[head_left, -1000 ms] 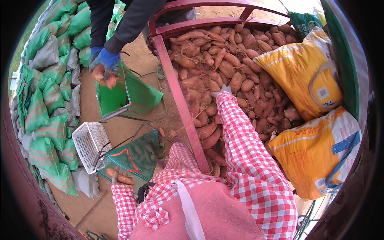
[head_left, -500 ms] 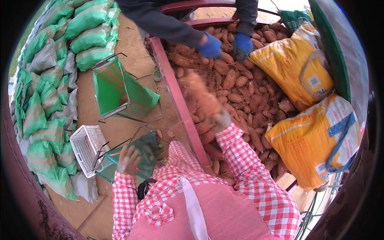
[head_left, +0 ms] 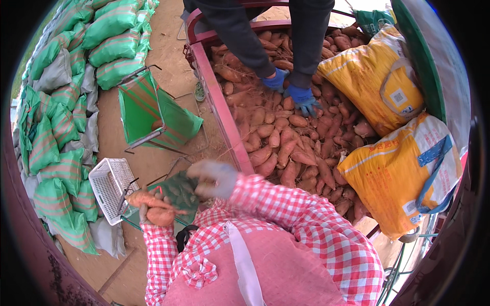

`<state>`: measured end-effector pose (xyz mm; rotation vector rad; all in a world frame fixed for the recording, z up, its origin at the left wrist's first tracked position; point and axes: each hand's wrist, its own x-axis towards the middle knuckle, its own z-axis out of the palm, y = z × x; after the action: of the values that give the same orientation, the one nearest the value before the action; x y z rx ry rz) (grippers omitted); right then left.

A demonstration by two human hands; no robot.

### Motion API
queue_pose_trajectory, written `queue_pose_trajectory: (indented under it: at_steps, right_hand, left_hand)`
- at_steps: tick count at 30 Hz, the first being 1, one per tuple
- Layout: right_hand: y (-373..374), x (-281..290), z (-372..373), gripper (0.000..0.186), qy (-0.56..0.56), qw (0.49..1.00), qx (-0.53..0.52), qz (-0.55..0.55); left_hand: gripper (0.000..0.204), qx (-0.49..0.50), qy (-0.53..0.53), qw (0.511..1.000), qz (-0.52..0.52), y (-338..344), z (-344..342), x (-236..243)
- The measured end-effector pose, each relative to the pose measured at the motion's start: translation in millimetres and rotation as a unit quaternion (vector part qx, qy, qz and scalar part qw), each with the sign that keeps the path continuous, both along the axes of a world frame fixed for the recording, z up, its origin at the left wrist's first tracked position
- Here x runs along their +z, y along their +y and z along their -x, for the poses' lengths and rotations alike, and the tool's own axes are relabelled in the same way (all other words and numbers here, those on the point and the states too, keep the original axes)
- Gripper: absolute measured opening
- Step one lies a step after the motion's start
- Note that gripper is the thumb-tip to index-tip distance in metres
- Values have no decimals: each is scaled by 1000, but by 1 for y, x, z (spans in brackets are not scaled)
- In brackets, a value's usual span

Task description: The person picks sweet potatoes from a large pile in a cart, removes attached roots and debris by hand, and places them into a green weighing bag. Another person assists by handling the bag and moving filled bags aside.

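Note:
My left hand (head_left: 145,214) is closed around sweet potatoes (head_left: 160,217), with a long one lying across a rounder one. It is above the green mesh bag (head_left: 179,191), which has several sweet potatoes inside. Close by on the right, my right hand (head_left: 214,178) hangs over the same bag, smeared by motion, so its fingers cannot be made out. Beyond the red rail lies a large heap of sweet potatoes (head_left: 293,148).
A co-worker's blue-gloved hands (head_left: 303,100) reach into the heap from the far side. The red rail (head_left: 224,112) borders the heap. Yellow bags (head_left: 393,176) lie at right. A white crate (head_left: 108,188), an open green bag (head_left: 153,115) on a frame and stacked filled sacks (head_left: 64,168) stand left.
My right hand has swung left from the heap to above the mesh bag. My left hand, empty before, now holds sweet potatoes. The co-worker's hands have moved nearer, deeper into the heap.

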<state>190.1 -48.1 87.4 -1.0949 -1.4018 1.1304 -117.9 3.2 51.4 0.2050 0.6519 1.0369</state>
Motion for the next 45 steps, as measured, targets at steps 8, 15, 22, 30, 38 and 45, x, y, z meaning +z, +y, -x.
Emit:
queue_pose_trajectory:
  at_steps: [8,15,22,30,38,45]
  right_hand:
    - [19,-105,-207,54,-478,784,-316,239]
    - [45,-174,-272,58,-432,800,-167,382]
    - [14,-153,-255,66,-505,820,-102,249]
    - [34,-138,-205,71,-609,688,-139,370]
    - [6,-101,-248,55,-128,842,-463,247]
    - [6,9,-80,65,168,980,80,77]
  left_hand:
    - [56,-27,331,917,222,-26,187,-101]
    - [65,10,502,844,189,-37,144,-83]
    - [66,-38,393,904,166,-25,82,-53]
    - [71,-136,340,923,117,2,45,-53]
    - [72,-134,265,951,89,-4,17,-20]
    - [73,-262,29,964,40,-2,-82,27]
